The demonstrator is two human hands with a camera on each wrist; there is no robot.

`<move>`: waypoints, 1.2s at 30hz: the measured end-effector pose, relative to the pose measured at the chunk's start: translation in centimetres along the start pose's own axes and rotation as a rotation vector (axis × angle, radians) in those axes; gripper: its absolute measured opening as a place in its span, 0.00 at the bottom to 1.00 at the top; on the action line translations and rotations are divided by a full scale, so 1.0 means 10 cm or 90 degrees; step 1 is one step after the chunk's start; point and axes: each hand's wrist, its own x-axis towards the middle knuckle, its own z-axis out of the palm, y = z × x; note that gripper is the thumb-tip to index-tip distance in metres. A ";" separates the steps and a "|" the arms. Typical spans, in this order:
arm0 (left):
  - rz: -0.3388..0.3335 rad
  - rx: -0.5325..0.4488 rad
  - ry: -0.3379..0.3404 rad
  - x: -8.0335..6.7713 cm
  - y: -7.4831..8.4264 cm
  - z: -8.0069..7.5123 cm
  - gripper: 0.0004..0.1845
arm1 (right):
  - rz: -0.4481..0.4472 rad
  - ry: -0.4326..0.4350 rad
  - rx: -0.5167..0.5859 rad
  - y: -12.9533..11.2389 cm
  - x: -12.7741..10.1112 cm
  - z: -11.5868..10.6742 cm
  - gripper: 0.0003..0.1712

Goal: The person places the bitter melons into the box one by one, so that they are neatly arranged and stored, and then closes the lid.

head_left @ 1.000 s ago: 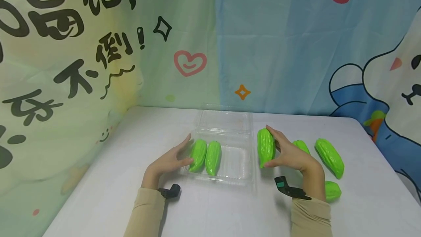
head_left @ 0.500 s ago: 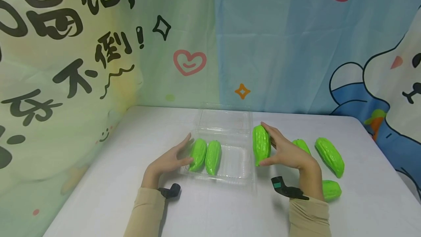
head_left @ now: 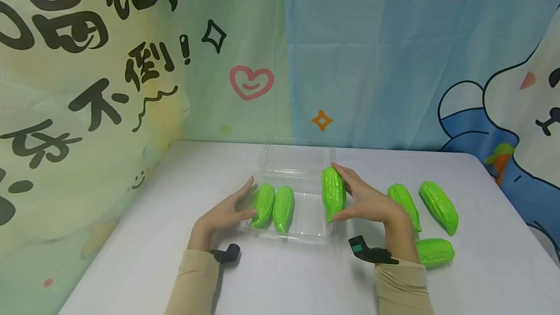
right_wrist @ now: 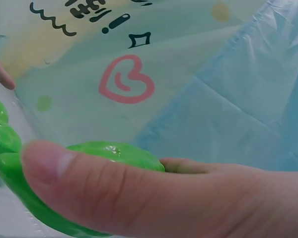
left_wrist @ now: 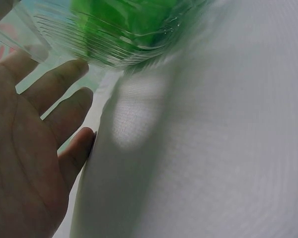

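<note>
Right hand point(head_left: 365, 203) grips a green gourd point(head_left: 333, 194) over the clear tray point(head_left: 312, 230). Left hand point(head_left: 225, 213), fingers straight, apparently touches the tray's left wall.

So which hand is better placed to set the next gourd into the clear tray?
Right hand: it already grips a gourd above the tray's right edge. Left hand rests against the tray's left side.

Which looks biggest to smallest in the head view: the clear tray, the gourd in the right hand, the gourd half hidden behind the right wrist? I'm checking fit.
1. clear tray, plainly the largest.
2. held gourd, gripped by the right hand.
3. gourd behind the wrist: it looks shortest, but part is hidden, so this rank is unsure.
</note>
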 end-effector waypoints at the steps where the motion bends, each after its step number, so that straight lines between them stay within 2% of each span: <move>1: 0.001 0.001 0.001 0.01 -0.03 0.00 0.48 | -0.001 -0.001 -0.001 -0.01 0.01 0.01 0.73; 5: 0.004 0.005 0.003 0.06 -0.17 0.02 0.50 | -0.001 -0.005 -0.011 -0.03 0.04 0.05 0.73; 31: 0.002 0.004 0.003 0.06 -0.17 0.03 0.49 | 0.026 -0.019 -0.052 -0.15 0.16 0.21 0.73; 36: 0.005 0.002 0.004 0.06 -0.17 0.03 0.50 | 0.033 -0.017 -0.077 -0.17 0.18 0.25 0.74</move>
